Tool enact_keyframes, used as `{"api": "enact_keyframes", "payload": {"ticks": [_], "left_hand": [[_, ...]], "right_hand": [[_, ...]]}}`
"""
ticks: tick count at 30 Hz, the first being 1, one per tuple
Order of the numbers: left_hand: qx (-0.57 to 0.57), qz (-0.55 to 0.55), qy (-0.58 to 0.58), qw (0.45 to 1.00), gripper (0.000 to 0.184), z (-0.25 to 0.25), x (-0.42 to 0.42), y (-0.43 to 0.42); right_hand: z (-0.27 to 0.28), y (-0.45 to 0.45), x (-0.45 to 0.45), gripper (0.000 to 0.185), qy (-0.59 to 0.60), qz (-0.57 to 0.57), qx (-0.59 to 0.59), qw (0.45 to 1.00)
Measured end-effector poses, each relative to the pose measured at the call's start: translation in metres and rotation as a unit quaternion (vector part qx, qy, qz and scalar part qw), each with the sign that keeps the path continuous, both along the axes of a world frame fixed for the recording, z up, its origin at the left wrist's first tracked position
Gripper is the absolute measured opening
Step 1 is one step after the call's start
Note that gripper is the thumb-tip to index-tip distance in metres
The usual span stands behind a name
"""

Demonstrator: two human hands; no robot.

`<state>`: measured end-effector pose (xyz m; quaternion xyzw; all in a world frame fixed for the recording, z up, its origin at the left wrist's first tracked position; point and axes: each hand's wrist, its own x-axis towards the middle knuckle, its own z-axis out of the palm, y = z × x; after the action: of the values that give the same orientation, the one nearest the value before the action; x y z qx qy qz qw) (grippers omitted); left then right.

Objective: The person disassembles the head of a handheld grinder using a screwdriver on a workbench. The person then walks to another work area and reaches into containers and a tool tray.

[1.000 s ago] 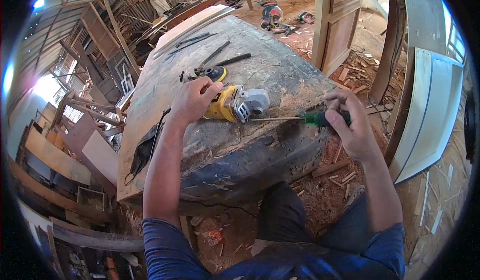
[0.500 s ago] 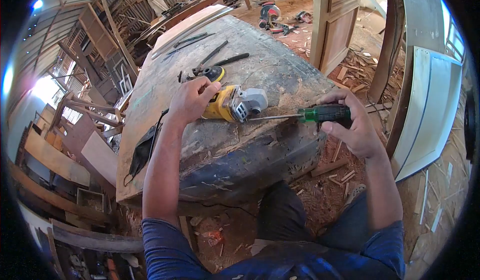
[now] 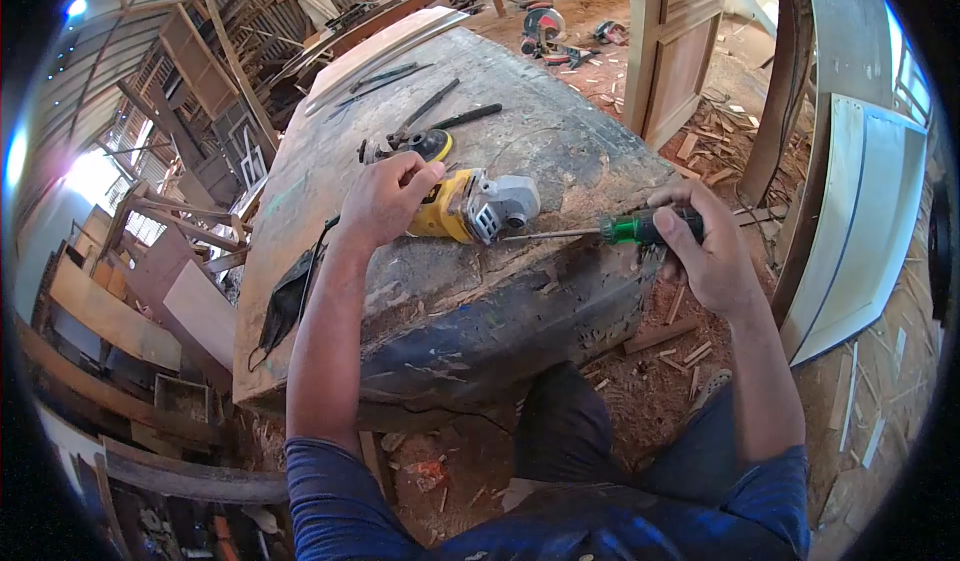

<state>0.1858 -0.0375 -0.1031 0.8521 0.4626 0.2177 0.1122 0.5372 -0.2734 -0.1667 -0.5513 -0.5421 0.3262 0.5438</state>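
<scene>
A yellow angle grinder [image 3: 462,207] with a grey metal head lies on the worn workbench [image 3: 560,121], close to its near edge. My left hand [image 3: 385,199] is closed around the grinder's yellow body and presses it to the bench. In my right hand [image 3: 712,251] is a screwdriver [image 3: 622,229] with a green and black handle, held almost level. Its thin shaft points left, and the tip meets the side of the grinder's head; the exact contact is too small to make out. My right thumb lies along the top of the handle.
Behind the grinder sit a round yellow-rimmed tool part [image 3: 432,146] and a black-handled tool [image 3: 467,117]. A black cloth [image 3: 287,301] lies at the bench's left. A red-guarded saw [image 3: 544,26] stands on the floor, and a wooden door [image 3: 680,51] rises at the right.
My right thumb has moved from below the screwdriver handle to its top, and the handle looks turned. My left hand and the grinder stay put.
</scene>
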Motion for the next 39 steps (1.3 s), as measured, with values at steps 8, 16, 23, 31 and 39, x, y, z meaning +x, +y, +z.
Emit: {"api": "enact_keyframes", "payload": {"ticks": [8,16,23,31,39], "left_hand": [[0.003,0.010,0.003,1.000,0.054,0.002,0.001,-0.003],[-0.011,-0.020,-0.056,0.998,0.039,0.003,0.003,-0.007],[0.152,-0.162,-0.158,0.962,0.016,0.008,0.016,-0.027],[0.244,-0.283,0.105,0.922,0.011,0.018,0.039,-0.102],[0.268,-0.158,0.252,0.916,0.013,0.003,0.047,-0.126]], "right_hand": [[-0.003,0.000,0.001,0.060,-0.037,-0.009,0.048,0.998],[-0.002,-0.001,-0.008,0.059,-0.005,0.011,0.135,0.991],[-0.012,0.003,0.006,0.067,-0.057,0.036,0.093,0.993],[0.018,-0.012,-0.009,0.069,0.051,0.020,-0.058,0.997],[-0.009,0.000,0.002,0.065,-0.030,0.045,0.101,0.993]]}}
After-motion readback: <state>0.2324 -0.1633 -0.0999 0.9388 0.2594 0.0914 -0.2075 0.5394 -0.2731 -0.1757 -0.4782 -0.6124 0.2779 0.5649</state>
